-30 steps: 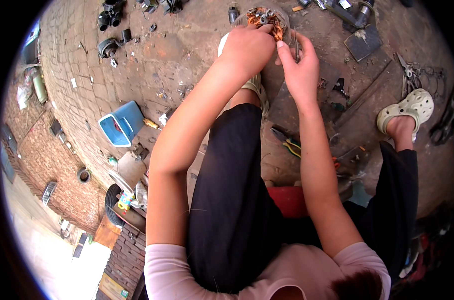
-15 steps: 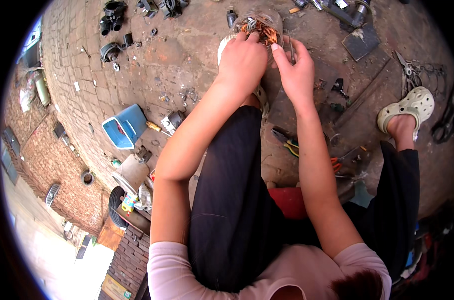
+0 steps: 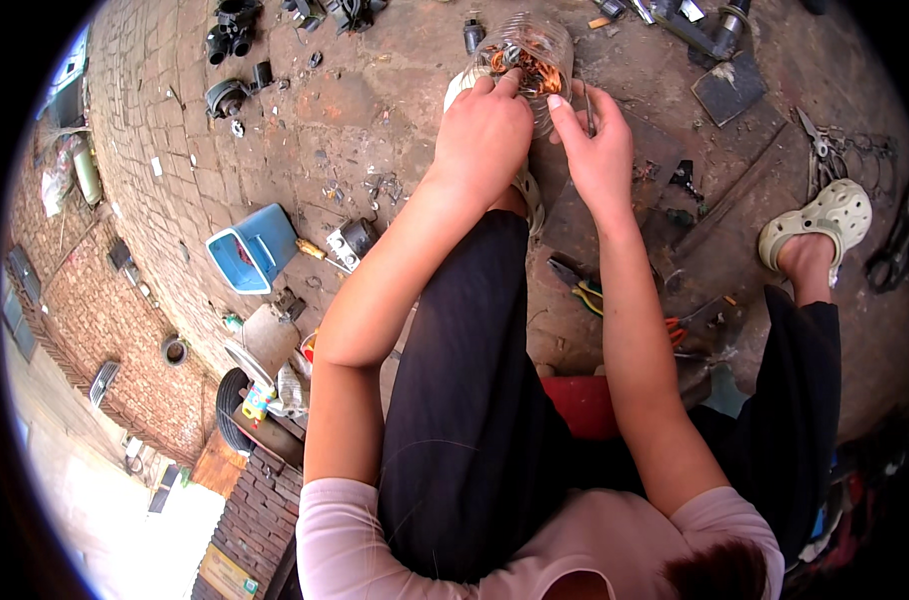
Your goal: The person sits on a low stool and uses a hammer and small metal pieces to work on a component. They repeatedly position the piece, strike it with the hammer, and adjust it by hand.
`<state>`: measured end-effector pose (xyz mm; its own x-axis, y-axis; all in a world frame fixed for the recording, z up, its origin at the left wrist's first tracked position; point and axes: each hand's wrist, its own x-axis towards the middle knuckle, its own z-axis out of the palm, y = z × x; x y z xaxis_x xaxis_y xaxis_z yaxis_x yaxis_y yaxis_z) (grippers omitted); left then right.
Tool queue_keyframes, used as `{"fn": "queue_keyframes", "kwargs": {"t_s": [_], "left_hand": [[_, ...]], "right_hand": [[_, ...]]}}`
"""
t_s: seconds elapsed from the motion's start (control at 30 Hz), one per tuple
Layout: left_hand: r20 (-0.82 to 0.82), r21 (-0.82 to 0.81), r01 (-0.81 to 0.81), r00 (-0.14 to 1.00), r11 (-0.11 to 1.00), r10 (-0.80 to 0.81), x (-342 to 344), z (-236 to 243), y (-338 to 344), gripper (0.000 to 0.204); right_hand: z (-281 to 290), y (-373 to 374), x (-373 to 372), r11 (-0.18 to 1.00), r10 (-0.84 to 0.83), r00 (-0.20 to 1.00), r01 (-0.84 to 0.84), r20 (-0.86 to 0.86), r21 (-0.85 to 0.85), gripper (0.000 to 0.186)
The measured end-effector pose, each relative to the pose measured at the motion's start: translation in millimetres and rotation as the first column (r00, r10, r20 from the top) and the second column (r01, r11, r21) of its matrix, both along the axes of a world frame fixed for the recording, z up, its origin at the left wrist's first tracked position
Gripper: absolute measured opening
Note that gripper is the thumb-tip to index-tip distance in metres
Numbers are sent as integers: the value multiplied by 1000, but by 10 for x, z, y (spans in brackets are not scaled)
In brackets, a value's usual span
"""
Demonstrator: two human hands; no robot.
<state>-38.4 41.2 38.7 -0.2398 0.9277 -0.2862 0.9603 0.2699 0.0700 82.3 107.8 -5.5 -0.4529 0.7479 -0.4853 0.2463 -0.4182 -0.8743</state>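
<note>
Two hands meet at the stator (image 3: 528, 58), a round metal shell with copper windings that sits on the oily ground just past your left knee. Your left hand (image 3: 485, 135) lies over its near rim, fingers curled down onto the copper. Your right hand (image 3: 597, 150) is just beside it, fingertips pinching at the windings on the right edge. Pliers (image 3: 578, 285) lie by your right forearm. A blue box (image 3: 252, 247) stands well to the left.
</note>
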Motion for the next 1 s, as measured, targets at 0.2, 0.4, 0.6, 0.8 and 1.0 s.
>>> {"fn": "queue_keyframes", "kwargs": {"t_s": [0.2,0.4,0.6,0.8,1.0], "left_hand": [[20,25,-79,997,997,78,30,5,-2,12],[72,77,-47,997,996,41,48,11,5,13],[59,82,-15,998,996,10,54,14,41,10],[56,41,5,998,999,-7,54,34,57,9],[54,232,-86,996,969,75,111,-28,77,17]], "right_hand": [[-65,-16,-1,1000,-25,999,25,-36,0,44],[-109,-20,13,998,-57,995,54,-76,-36,41],[-108,6,33,998,-49,995,45,-82,-49,41],[-72,4,31,997,-55,996,51,-76,-50,42],[-78,63,21,999,-38,997,36,-73,-28,45]]}}
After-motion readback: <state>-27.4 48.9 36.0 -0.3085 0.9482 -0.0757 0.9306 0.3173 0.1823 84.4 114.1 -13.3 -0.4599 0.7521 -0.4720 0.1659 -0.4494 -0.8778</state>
